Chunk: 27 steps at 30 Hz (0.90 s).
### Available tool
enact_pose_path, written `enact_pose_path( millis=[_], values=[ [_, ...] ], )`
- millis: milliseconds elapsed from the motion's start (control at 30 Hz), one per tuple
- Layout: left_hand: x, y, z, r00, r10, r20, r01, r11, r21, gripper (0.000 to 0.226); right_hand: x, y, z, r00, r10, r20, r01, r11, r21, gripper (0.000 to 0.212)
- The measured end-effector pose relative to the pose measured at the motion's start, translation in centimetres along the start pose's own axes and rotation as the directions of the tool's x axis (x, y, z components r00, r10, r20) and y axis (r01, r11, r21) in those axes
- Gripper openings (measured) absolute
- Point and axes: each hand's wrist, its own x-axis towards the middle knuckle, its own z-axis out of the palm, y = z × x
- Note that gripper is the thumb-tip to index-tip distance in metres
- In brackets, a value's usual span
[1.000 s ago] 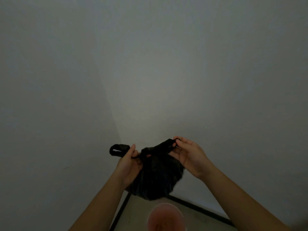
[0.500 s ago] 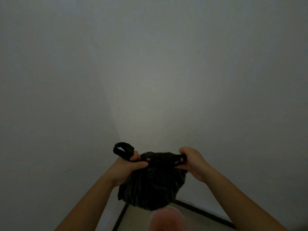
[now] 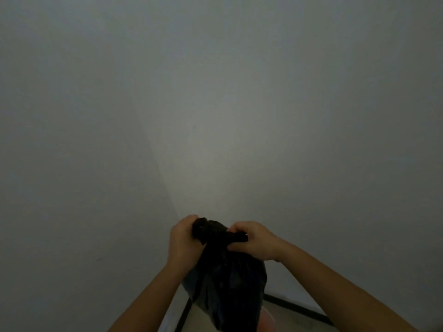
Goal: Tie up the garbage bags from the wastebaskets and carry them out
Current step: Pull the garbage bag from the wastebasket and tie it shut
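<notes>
There is only 1 camera. It sits on the person's head and looks ahead at a corner where 2 walls point(image 3: 311, 116) meet. The left hand point(image 3: 183, 238), right hand point(image 3: 254, 243) and black bag point(image 3: 227, 283) are close, low in the middle, with a bit of floor point(image 3: 294, 323) at the bottom

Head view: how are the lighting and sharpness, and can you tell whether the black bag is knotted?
Head view: dim overall, one brighter patch on the wall above the hands, edges darker; the black garbage bag is a nearly featureless dark mass, so a knot cannot be judged; left hand and right hand look soft but readable, both gripping its top.
</notes>
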Motion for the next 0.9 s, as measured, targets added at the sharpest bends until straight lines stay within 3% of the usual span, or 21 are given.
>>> enact_pose_path(
  millis=[100,200,267,333,400,467,533,633,667,733,833,900],
  values=[
    [-0.5,-0.1,1.2,0.962,-0.117,-0.245,0.114,0.993,-0.025,0.031,-0.2,-0.1,1.0,0.993,-0.108,-0.046,0.107,0.994,-0.017,0.022],
    [-0.7,0.1,1.9,0.925,-0.312,-0.218,0.303,0.950,-0.077,0.045,-0.6,-0.3,1.2,0.989,-0.130,-0.077,0.130,0.992,-0.005,0.027],
    [-0.7,0.1,2.1,0.855,-0.509,-0.105,0.477,0.849,-0.228,0.047,-0.7,-0.2,0.9,0.986,-0.130,-0.107,0.128,0.991,-0.029,0.030],
    [-0.4,0.0,1.7,0.716,-0.688,0.116,0.634,0.572,-0.521,0.040,-0.8,-0.1,1.0,0.981,-0.128,-0.144,0.122,0.991,-0.050,0.026],
    [-0.4,0.1,1.2,0.605,-0.708,0.365,0.696,0.247,-0.674,0.024,-0.7,0.0,1.1,0.978,-0.113,-0.177,0.107,0.993,-0.040,0.023],
    [-0.4,0.3,0.7,0.556,-0.633,0.538,0.718,0.041,-0.695,0.008,-0.7,0.0,1.1,0.975,-0.103,-0.197,0.103,0.995,-0.013,0.024],
    [-0.5,0.3,0.3,0.557,-0.542,0.629,0.715,-0.073,-0.695,0.026,-0.6,0.1,1.0,0.974,-0.098,-0.203,0.101,0.995,0.006,0.023],
    [-0.4,0.5,0.5,0.639,-0.519,0.568,0.648,-0.034,-0.761,0.013,-0.8,0.1,1.3,0.972,-0.119,-0.201,0.121,0.993,0.002,0.032],
    [-0.3,0.7,0.6,0.659,-0.559,0.504,0.613,0.012,-0.790,0.009,-0.9,0.1,1.4,0.972,-0.120,-0.203,0.124,0.992,0.007,0.035],
    [-0.2,0.5,0.8,0.682,-0.604,0.412,0.582,0.106,-0.807,0.031,-1.1,0.2,1.6,0.970,-0.126,-0.207,0.135,0.990,0.029,0.034],
    [-0.4,0.0,0.4,0.738,-0.563,0.371,0.597,0.289,-0.749,0.028,-1.5,0.3,1.2,0.986,-0.080,-0.145,0.094,0.991,0.092,0.020],
    [-0.5,-0.2,0.1,0.778,-0.527,0.343,0.586,0.411,-0.698,0.023,-1.6,0.3,0.6,0.998,0.013,-0.055,-0.003,0.984,0.177,0.031]
  ],
)
